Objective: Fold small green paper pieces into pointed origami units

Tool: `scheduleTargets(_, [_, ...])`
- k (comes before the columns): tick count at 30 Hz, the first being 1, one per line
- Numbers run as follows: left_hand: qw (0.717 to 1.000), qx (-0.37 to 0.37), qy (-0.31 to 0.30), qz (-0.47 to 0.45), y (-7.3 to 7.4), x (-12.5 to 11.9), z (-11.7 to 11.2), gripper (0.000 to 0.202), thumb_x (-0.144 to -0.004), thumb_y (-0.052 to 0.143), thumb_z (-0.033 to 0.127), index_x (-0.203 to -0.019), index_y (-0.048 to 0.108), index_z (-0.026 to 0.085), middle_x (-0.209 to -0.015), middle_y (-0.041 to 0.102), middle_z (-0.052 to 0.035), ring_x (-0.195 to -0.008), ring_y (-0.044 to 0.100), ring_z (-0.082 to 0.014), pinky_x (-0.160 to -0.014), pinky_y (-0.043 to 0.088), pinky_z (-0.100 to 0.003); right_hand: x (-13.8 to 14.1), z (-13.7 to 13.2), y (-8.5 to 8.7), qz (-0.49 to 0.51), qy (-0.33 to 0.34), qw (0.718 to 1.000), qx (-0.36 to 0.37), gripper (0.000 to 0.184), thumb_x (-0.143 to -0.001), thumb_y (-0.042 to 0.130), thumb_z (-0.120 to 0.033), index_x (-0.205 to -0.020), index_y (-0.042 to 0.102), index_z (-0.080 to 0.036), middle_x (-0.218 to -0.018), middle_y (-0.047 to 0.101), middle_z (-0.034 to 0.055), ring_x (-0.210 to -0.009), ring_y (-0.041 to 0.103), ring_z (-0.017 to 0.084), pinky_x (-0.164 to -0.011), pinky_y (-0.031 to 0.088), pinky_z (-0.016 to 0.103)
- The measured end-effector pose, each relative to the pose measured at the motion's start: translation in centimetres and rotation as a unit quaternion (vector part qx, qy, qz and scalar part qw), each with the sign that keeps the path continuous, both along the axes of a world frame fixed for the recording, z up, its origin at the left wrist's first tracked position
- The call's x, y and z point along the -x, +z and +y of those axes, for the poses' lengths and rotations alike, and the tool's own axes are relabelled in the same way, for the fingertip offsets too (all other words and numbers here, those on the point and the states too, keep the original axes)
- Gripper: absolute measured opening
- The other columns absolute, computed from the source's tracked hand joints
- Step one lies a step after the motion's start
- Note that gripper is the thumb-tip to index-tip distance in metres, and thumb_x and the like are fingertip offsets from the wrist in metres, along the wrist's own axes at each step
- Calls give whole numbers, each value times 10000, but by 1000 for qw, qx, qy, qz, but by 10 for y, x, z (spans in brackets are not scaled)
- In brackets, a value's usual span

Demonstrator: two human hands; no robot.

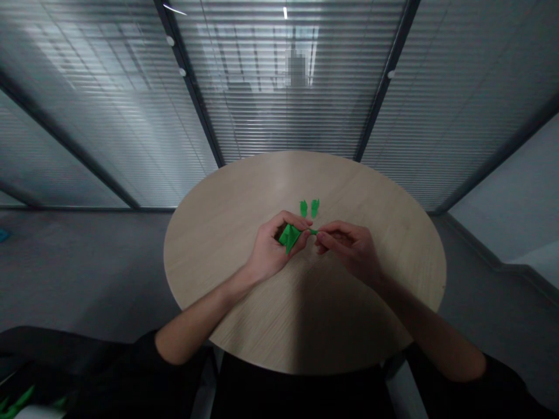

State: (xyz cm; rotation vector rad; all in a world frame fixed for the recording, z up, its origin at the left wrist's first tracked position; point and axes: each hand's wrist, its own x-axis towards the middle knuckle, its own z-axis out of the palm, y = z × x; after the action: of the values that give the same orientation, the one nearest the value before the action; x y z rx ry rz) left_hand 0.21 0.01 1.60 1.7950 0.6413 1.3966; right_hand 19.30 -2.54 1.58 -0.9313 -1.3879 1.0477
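Folded green paper [289, 237] with pointed corners rests in my left hand [273, 244], whose fingers and thumb are closed around it. A narrow green end of it sticks out to the right between the hands. My right hand [349, 247] pinches that narrow end between thumb and fingertips. Both hands are above the middle of the round table. Just beyond them lie two small green pieces [304, 208], side by side and apart from the hands; their exact kind is too small to make out.
The round wooden table [227, 192] has its far edge close to glass panels with blinds [279, 128]. A blue item [3, 234] lies on the floor at the far left. Blurred green things [21, 401] show at the lower left corner.
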Motion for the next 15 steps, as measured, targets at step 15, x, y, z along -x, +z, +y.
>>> scheduleTargets(15, [999, -45, -4, 26, 2, 4, 4, 112, -906, 739, 230, -898, 629, 209, -1000, 675, -67, -1068, 671, -231, -971, 539, -429, -2, 2, 1, 26, -2, 999, 23, 254, -782, 851, -418, -779, 758, -182, -670, 757, 25, -544, 706, 144, -526, 603, 254])
